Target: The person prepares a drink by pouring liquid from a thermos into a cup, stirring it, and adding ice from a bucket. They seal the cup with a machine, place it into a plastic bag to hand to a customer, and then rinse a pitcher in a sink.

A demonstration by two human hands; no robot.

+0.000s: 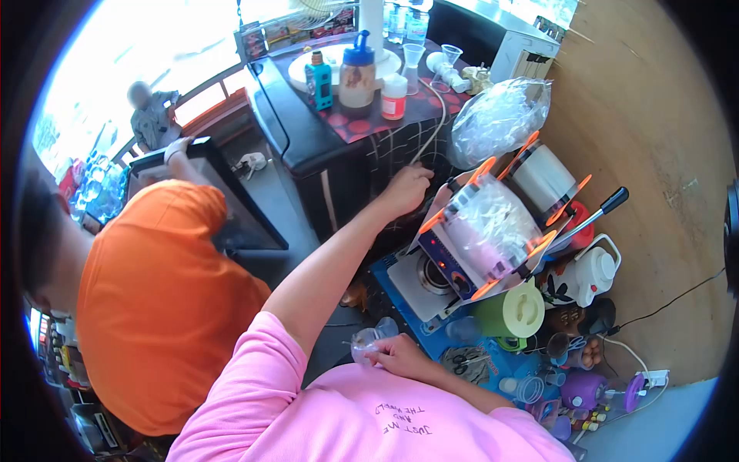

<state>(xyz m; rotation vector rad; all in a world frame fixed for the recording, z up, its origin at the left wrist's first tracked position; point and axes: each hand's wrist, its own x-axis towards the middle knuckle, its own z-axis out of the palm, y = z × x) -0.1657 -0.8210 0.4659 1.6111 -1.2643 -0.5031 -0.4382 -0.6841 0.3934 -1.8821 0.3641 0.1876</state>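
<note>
And here's the left arm at full stretch across the workspace, its left hand (pixel 408 191) beside the black counter's (pixel 308 158) dark, lined cover. The fingers are curled inward, right where a pale cord (pixel 444 114) drops from the countertop to meet them; whether they're pinching it, I can't tell from here. Down low, close against the pink shirt (pixel 362 420), the right hand (pixel 396 358) has its fingers closed round a clear plastic cup (pixel 365 344), left of the blue-topped table. Just beyond the left hand stands the machine (pixel 443 264), a red light glowing on its panel, a film roll (pixel 496 231) between orange flanges above. A light green pitcher (pixel 525 312) stands close by it. And over on the left, a co-worker in an orange shirt (pixel 158 300) has one arm out at a dark-framed panel (pixel 250 204)!
</note>
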